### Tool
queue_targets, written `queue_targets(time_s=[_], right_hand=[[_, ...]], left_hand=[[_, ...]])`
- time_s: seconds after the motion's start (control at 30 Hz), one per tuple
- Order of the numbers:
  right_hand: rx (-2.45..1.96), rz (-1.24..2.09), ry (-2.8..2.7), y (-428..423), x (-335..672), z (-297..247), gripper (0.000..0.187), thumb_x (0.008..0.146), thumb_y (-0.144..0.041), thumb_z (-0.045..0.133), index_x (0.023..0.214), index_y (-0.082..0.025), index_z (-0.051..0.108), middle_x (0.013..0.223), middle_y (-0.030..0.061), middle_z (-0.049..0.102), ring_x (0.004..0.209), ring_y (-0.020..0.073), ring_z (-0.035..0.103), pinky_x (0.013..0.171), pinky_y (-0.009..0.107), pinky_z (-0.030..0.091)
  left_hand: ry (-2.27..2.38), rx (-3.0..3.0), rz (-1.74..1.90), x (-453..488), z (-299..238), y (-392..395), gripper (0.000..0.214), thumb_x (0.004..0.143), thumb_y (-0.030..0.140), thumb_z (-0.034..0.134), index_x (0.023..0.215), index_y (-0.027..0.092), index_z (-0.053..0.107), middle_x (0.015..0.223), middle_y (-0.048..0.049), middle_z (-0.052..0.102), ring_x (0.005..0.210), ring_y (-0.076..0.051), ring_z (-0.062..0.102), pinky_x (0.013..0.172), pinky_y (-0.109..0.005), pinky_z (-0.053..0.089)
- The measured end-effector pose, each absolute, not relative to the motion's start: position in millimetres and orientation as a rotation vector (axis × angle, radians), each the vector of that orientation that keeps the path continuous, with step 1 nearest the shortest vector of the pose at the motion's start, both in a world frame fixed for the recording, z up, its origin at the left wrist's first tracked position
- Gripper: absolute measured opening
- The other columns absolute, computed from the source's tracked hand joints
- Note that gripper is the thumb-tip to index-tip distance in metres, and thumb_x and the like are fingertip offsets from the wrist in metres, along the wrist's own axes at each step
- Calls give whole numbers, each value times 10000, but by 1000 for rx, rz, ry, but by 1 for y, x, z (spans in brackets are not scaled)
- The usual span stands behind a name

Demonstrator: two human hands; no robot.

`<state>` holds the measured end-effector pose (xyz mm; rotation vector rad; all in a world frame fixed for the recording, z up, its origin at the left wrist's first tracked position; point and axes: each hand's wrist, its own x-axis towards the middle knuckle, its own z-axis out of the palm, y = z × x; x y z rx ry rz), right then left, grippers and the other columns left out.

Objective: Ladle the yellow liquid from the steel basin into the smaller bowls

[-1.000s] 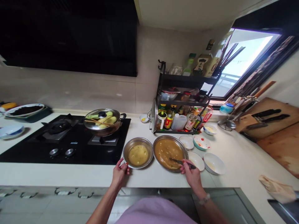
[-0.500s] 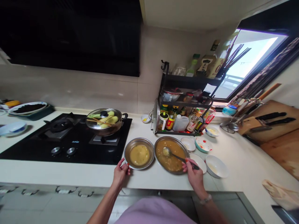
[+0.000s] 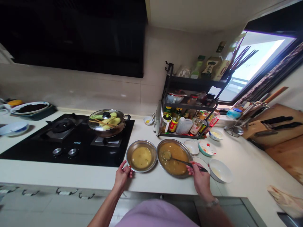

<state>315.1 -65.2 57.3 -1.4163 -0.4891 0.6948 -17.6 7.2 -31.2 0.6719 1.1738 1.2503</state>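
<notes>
My left hand (image 3: 123,174) grips the near left rim of a steel bowl (image 3: 129,150) that holds yellowish soup with small bits in it. Just right of it, touching or nearly so, stands a wider steel bowl (image 3: 159,164) of browner soup. In my right hand (image 3: 199,176) is the dark handle of a ladle (image 3: 176,160). Its round head sits at the surface of the browner soup, left of that bowl's middle. The fingers of my right hand are closed round the handle above the bowl's right rim.
A lidded pan (image 3: 107,130) with chopsticks and green pieces stands on the black stove (image 3: 94,157) at left. Several white bowls, one a deep bowl (image 3: 223,176), are at right. Behind them is a black rack (image 3: 182,135) of bottles; a knife block (image 3: 254,127) stands far right.
My right hand has moved slightly right and down with the ladle, and the ladle's head has shifted a little left and lower in the soup. My left hand stays at the bowl's rim.
</notes>
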Motion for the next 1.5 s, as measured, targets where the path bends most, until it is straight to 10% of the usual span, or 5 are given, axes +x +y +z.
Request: queue_targets(time_s=[0.77, 1.1, 1.5], right_hand=[[-1301, 765, -946, -44, 259, 71, 339, 779, -446, 601, 919, -137, 614, 582, 19, 624, 507, 141, 586, 500, 268, 501], [-1301, 461, -1426, -65, 275, 64, 216, 814, -304, 560, 959, -220, 696, 898, 85, 669, 731, 180, 621, 649, 310, 542], [-1489, 610, -809, -74, 299, 40, 360, 743, -465, 607, 906, -145, 631, 598, 33, 651, 491, 164, 590, 500, 292, 512]], left_hand=[[1201, 672, 1263, -16, -30, 7, 669, 616, 285, 721, 1184, 124, 405, 482, 71, 541, 415, -95, 495, 407, -194, 405], [1190, 682, 1263, -16, -31, 6, 662, 624, 300, 722, 1184, 128, 414, 492, 69, 544, 416, -93, 502, 411, -191, 406], [1189, 666, 1260, -16, -27, 5, 657, 611, 271, 732, 1174, 140, 421, 507, 60, 561, 424, -92, 503, 412, -190, 407]])
